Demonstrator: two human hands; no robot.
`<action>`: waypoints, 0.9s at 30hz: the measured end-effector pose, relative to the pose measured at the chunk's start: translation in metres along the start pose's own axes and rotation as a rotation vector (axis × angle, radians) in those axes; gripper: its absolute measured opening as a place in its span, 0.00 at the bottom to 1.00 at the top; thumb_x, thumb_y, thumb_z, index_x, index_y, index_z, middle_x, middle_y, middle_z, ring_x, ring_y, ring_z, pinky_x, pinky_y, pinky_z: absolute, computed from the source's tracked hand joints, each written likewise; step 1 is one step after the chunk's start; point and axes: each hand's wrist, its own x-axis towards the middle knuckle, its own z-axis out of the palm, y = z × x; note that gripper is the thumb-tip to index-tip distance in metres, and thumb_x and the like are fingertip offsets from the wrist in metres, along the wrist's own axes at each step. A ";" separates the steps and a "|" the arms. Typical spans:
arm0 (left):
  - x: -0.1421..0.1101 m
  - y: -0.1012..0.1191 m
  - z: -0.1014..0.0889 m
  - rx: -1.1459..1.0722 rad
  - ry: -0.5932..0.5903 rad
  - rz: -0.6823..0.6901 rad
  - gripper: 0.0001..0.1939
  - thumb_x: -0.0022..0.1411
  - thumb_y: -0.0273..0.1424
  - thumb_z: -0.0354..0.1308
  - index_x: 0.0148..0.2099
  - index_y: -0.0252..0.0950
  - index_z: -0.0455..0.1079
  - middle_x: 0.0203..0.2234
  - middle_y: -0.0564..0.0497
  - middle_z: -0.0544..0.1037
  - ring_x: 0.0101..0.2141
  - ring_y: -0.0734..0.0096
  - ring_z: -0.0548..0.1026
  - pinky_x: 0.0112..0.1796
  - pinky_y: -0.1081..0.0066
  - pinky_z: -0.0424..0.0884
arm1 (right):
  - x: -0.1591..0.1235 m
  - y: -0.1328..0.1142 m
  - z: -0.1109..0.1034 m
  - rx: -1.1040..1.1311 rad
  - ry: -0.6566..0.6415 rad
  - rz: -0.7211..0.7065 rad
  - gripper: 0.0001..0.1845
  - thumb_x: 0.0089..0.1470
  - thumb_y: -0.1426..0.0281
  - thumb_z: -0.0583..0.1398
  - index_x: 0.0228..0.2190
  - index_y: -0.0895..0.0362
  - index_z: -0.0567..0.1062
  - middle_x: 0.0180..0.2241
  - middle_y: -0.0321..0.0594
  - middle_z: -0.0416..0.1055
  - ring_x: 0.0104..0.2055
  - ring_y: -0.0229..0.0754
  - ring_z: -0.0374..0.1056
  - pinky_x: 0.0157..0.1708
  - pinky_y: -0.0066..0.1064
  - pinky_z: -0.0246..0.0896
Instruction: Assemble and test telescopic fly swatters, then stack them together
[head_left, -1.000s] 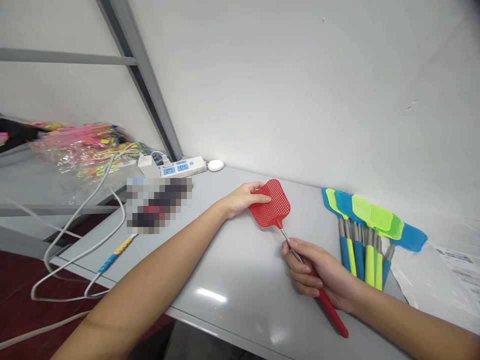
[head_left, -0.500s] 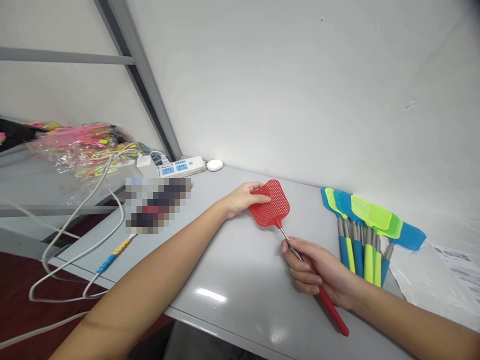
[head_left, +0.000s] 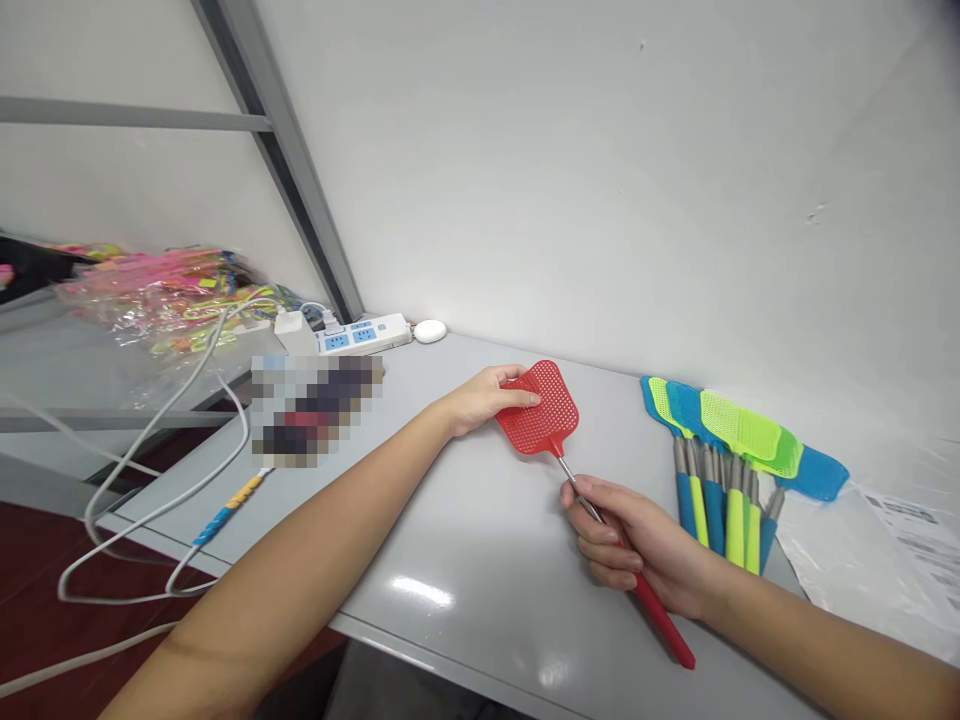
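A red fly swatter (head_left: 541, 412) lies across the grey table (head_left: 465, 540), its mesh head pointing away from me and its red handle towards the near edge. My left hand (head_left: 484, 397) pinches the left edge of the mesh head, fingers closed on it. Lower down, my right hand (head_left: 637, 545) is wrapped round the thin metal shaft and the top of the red handle.
Several blue and green fly swatters (head_left: 731, 470) lie fanned out at the right by the wall. A white power strip (head_left: 360, 334) and a small white puck (head_left: 430, 331) sit at the back left. White cables (head_left: 165, 460) hang off the left edge. Plastic bags of coloured items (head_left: 157, 295) rest on a side shelf.
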 end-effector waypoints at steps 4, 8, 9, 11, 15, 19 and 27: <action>0.000 0.000 0.000 -0.004 0.001 0.004 0.20 0.48 0.33 0.70 0.43 0.34 0.72 0.37 0.46 0.79 0.36 0.65 0.78 0.42 0.64 0.71 | 0.000 -0.001 0.000 -0.002 -0.009 0.008 0.12 0.60 0.59 0.56 0.36 0.55 0.71 0.19 0.24 0.49 0.15 0.27 0.36 0.12 0.21 0.39; -0.001 0.001 0.000 -0.001 -0.005 0.002 0.20 0.48 0.34 0.71 0.42 0.34 0.72 0.37 0.46 0.79 0.36 0.66 0.78 0.41 0.64 0.71 | -0.001 -0.001 0.000 0.002 -0.013 0.004 0.13 0.61 0.59 0.55 0.36 0.55 0.71 0.19 0.24 0.48 0.15 0.27 0.36 0.13 0.21 0.39; -0.001 0.002 0.001 0.001 -0.006 0.000 0.19 0.48 0.33 0.71 0.42 0.34 0.72 0.36 0.46 0.79 0.35 0.66 0.78 0.41 0.64 0.71 | -0.001 -0.001 0.000 0.001 -0.013 0.002 0.13 0.61 0.59 0.55 0.37 0.55 0.71 0.19 0.25 0.48 0.15 0.27 0.37 0.13 0.22 0.39; -0.001 0.002 0.000 0.005 -0.006 0.000 0.19 0.48 0.33 0.70 0.42 0.34 0.72 0.36 0.46 0.79 0.35 0.66 0.78 0.40 0.65 0.71 | -0.001 -0.001 0.000 -0.003 -0.012 -0.003 0.13 0.61 0.59 0.54 0.37 0.55 0.71 0.19 0.25 0.48 0.15 0.27 0.37 0.13 0.22 0.39; -0.001 0.002 0.000 0.010 -0.009 -0.003 0.18 0.49 0.33 0.70 0.42 0.34 0.72 0.36 0.47 0.79 0.35 0.66 0.78 0.40 0.65 0.71 | 0.000 0.000 0.000 0.002 -0.019 -0.009 0.13 0.62 0.59 0.54 0.36 0.55 0.71 0.19 0.25 0.48 0.15 0.26 0.36 0.13 0.22 0.38; -0.001 0.002 0.000 0.010 -0.015 -0.005 0.17 0.50 0.32 0.70 0.42 0.34 0.72 0.35 0.47 0.79 0.35 0.67 0.78 0.40 0.65 0.71 | 0.000 0.000 0.000 0.000 -0.021 -0.003 0.13 0.62 0.59 0.54 0.36 0.55 0.71 0.19 0.25 0.48 0.15 0.26 0.37 0.13 0.22 0.39; -0.001 0.002 -0.002 0.002 -0.026 0.000 0.18 0.49 0.33 0.70 0.42 0.34 0.72 0.36 0.47 0.79 0.36 0.66 0.78 0.42 0.64 0.71 | 0.000 0.000 0.000 0.009 -0.025 -0.005 0.13 0.62 0.60 0.54 0.36 0.55 0.72 0.19 0.25 0.48 0.15 0.26 0.37 0.13 0.22 0.39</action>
